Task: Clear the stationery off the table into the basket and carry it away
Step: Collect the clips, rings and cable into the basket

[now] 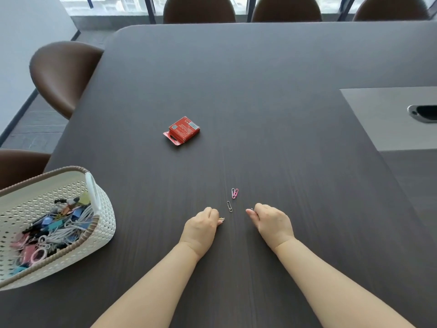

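A white perforated basket (104, 223) stands at the table's left front, filled with binder clips, cables and other small stationery. A red cardboard box (184, 131) lies further back on the dark table (260, 91). A silver paper clip (229, 206) lies between my hands, with a pink paper clip (235, 193) and another clip just beyond it. My left hand (203, 224) is closed, pinching gold paper clips (221, 218) at its fingertips. My right hand (269, 220) is closed too, with a small silver clip barely showing at the thumb and forefinger.
Brown chairs stand along the left side (63, 74) and the far edge (198, 10) of the table. A grey inset panel (378, 119) with a cable port (423, 113) sits at the right. Windows run behind the far chairs.
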Available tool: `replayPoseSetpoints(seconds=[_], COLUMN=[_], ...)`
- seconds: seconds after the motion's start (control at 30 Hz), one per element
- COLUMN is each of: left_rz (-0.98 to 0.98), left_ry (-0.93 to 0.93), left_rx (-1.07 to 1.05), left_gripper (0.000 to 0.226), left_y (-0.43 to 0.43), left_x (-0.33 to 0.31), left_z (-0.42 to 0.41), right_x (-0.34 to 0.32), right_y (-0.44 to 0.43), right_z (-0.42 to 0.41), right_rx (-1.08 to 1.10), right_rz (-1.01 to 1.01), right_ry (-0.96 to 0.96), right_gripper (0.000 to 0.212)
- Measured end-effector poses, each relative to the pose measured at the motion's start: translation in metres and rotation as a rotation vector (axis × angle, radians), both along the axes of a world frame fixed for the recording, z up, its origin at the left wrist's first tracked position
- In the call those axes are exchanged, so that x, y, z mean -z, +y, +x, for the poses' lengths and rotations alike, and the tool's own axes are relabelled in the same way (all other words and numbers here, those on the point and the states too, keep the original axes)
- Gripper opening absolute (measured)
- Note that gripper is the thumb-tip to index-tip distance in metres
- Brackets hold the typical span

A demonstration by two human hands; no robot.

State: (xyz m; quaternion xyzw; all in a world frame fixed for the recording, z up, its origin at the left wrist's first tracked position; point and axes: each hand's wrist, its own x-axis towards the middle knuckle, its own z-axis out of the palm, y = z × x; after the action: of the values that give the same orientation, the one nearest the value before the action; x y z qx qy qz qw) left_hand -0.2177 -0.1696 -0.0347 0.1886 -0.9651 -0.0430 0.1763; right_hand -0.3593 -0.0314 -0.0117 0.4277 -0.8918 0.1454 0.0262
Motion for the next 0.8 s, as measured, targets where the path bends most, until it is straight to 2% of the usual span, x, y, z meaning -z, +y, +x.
replayPoseSetpoints(seconds=[0.13, 0.23, 0.37, 0.43, 0.5, 0.63, 0.7, 0.8], left_rz=[0.172, 0.231, 0.221, 0.175, 0.150, 0.240, 0.266, 0.181], left_ry=[0.057, 0.196, 0.347, 0.371, 0.336, 0.082, -0.013, -0.030], left_rx=[-0.076, -0.079, -0.112, -0.169, -0.274, -0.447, -0.439, -0.361], left_gripper=[0.019, 0.018, 0.036, 0.029, 0.015, 0.009, 0.008, 0.007], left_y=[-0.009, -0.020, -0.051, -0.073, -0.098, -0.145, -0.162, -0.179], left_x=[-0.020, -0.053, -0.110, -0.135, -0.151, -0.163, -0.163, -0.159], left_z=[0.029, 0.059, 0.117, 0.155, 0.192, 0.248, 0.266, 0.290], right_x=[-0.024, -0.047, -0.077, -0.095, -0.112, -0.140, -0.145, -0.141], right_y=[0.000, -0.010, -0.047, -0.073, -0.105, -0.174, -0.205, -0.236], right_z=[0.021, 0.044, 0.083, 0.109, 0.139, 0.197, 0.221, 0.246], right_rx=[0.097, 0.060, -0.007, -0.072, -0.153, -0.313, -0.377, -0.407], right_rz=[-0.106, -0.197, -0.314, -0.367, -0.405, -0.428, -0.428, -0.394], right_ry=[-0.351, -0.442, -0.513, -0.563, -0.580, -0.520, -0.461, -0.420], right_gripper=[0.040, 0.044, 0.040, 0.040, 0.040, 0.041, 0.037, 0.033])
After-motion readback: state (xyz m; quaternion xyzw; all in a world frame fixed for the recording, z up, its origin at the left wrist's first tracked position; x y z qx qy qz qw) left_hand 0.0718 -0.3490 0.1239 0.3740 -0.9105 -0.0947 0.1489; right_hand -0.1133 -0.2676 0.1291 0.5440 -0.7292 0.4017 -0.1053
